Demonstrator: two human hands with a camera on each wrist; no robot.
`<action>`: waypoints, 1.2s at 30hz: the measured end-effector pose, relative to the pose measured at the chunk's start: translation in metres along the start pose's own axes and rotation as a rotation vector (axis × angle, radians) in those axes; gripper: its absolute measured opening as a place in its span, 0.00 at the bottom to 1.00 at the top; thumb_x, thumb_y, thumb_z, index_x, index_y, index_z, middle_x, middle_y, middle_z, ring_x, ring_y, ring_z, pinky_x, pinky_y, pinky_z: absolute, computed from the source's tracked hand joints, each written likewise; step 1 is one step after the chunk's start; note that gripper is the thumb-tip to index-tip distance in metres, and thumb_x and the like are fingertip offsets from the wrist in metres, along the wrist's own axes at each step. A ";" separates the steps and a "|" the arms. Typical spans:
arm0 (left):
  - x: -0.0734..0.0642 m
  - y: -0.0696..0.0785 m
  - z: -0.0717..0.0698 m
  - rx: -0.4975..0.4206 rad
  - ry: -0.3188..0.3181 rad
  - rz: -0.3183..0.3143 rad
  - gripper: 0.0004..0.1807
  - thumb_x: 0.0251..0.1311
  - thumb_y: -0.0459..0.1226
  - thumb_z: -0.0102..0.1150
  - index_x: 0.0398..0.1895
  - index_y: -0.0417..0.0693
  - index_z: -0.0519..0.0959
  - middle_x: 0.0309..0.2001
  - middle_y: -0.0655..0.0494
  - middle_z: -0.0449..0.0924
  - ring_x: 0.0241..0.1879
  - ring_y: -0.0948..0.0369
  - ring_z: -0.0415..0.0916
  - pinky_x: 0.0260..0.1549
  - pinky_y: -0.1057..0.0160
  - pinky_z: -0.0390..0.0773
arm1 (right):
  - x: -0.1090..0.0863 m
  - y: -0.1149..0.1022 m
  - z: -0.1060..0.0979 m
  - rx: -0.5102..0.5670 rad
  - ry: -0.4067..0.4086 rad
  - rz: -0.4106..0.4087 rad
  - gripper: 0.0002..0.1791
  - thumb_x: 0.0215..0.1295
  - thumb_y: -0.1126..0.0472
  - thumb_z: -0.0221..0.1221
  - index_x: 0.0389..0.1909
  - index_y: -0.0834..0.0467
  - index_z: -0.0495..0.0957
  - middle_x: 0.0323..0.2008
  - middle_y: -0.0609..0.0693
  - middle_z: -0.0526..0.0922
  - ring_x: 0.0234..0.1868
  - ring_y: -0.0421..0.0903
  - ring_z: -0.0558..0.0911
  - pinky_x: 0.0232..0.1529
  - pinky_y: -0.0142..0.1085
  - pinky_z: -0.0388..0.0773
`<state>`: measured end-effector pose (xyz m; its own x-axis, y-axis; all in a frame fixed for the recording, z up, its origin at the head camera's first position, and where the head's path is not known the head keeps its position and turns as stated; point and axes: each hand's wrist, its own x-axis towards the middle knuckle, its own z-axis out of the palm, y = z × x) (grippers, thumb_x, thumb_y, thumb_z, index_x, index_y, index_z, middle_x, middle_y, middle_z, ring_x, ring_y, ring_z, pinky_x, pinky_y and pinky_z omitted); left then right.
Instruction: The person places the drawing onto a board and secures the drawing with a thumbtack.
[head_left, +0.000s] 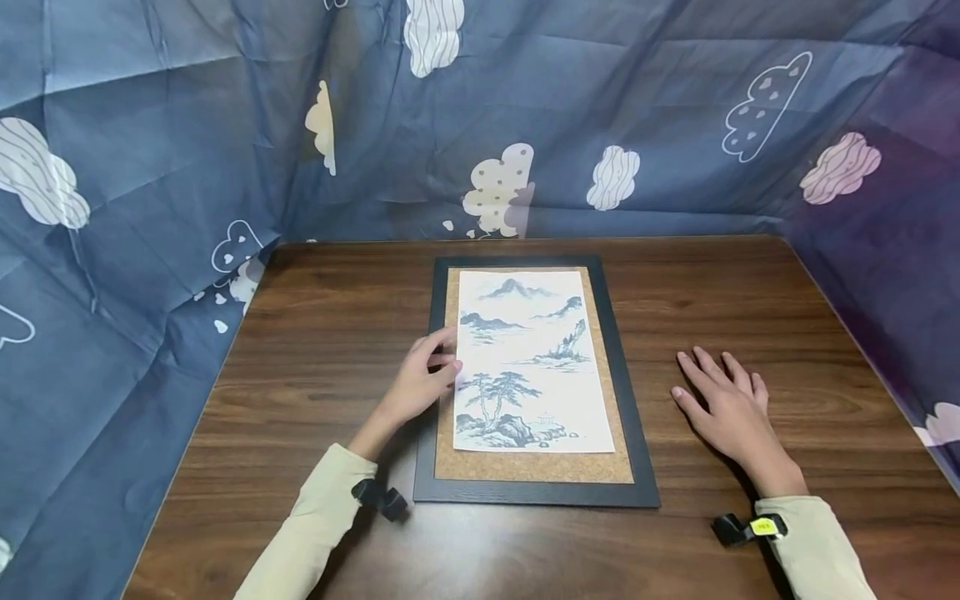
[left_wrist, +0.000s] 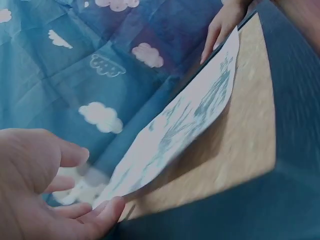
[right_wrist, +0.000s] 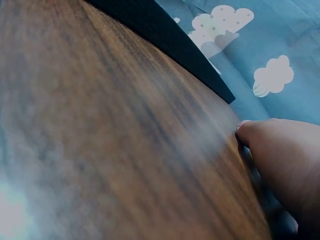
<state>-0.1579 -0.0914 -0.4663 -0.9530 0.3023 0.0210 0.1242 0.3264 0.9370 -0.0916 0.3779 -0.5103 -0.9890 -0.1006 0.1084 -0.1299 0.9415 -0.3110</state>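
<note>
A sheet of paper (head_left: 525,350) with an ink landscape lies on the cork (head_left: 525,468) inside a dark frame (head_left: 536,493). Mountains show at its top, trees and rocks at the bottom. My left hand (head_left: 420,379) is at the sheet's left edge, its thumb tip overlapping that edge from above in the head view. In the left wrist view a long edge of the sheet (left_wrist: 187,115) stands raised over the cork, fingertips (left_wrist: 116,206) right at its end. Right of the frame, my right hand (head_left: 727,408) rests on the table with fingers spread.
The frame stands on a brown wooden table (head_left: 322,333). Behind and on both sides hangs a blue cloth (head_left: 390,125) with cloud prints. Each wrist wears a small black camera, the left one (head_left: 380,498) close to the frame's lower left corner.
</note>
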 end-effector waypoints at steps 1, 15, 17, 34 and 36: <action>-0.002 -0.001 -0.005 0.011 0.014 0.009 0.32 0.69 0.32 0.59 0.75 0.40 0.65 0.67 0.35 0.65 0.61 0.41 0.75 0.54 0.47 0.79 | 0.001 -0.001 0.000 -0.006 -0.005 -0.001 0.34 0.78 0.45 0.50 0.79 0.53 0.59 0.77 0.62 0.57 0.76 0.71 0.47 0.65 0.76 0.32; -0.023 -0.052 -0.079 0.601 0.229 -0.011 0.35 0.69 0.48 0.59 0.76 0.48 0.65 0.72 0.40 0.64 0.74 0.37 0.53 0.69 0.31 0.49 | 0.001 -0.001 0.000 0.005 0.007 0.010 0.35 0.79 0.46 0.50 0.79 0.57 0.57 0.77 0.58 0.58 0.79 0.64 0.47 0.66 0.75 0.31; -0.027 -0.059 -0.084 0.688 0.224 -0.036 0.36 0.69 0.51 0.58 0.77 0.50 0.64 0.74 0.39 0.61 0.76 0.35 0.47 0.68 0.27 0.41 | 0.000 -0.001 0.000 0.020 0.052 0.003 0.33 0.78 0.48 0.51 0.78 0.58 0.59 0.76 0.60 0.61 0.79 0.62 0.50 0.66 0.75 0.34; -0.038 -0.073 -0.102 0.822 0.176 -0.115 0.41 0.70 0.62 0.49 0.81 0.58 0.56 0.80 0.39 0.45 0.78 0.34 0.31 0.66 0.25 0.28 | 0.053 -0.031 -0.006 0.154 0.584 -0.227 0.09 0.58 0.79 0.62 0.38 0.68 0.83 0.35 0.63 0.85 0.36 0.61 0.78 0.39 0.47 0.66; -0.039 -0.072 -0.102 0.817 0.179 -0.113 0.41 0.70 0.62 0.49 0.81 0.58 0.56 0.80 0.39 0.45 0.78 0.34 0.31 0.66 0.25 0.28 | 0.070 -0.044 -0.009 0.167 0.539 -0.247 0.08 0.60 0.78 0.62 0.39 0.67 0.82 0.35 0.62 0.85 0.35 0.58 0.78 0.37 0.46 0.67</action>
<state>-0.1582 -0.2184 -0.4990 -0.9925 0.1048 0.0622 0.1209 0.9121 0.3917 -0.1544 0.3324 -0.4801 -0.7590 -0.0914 0.6446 -0.4027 0.8439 -0.3546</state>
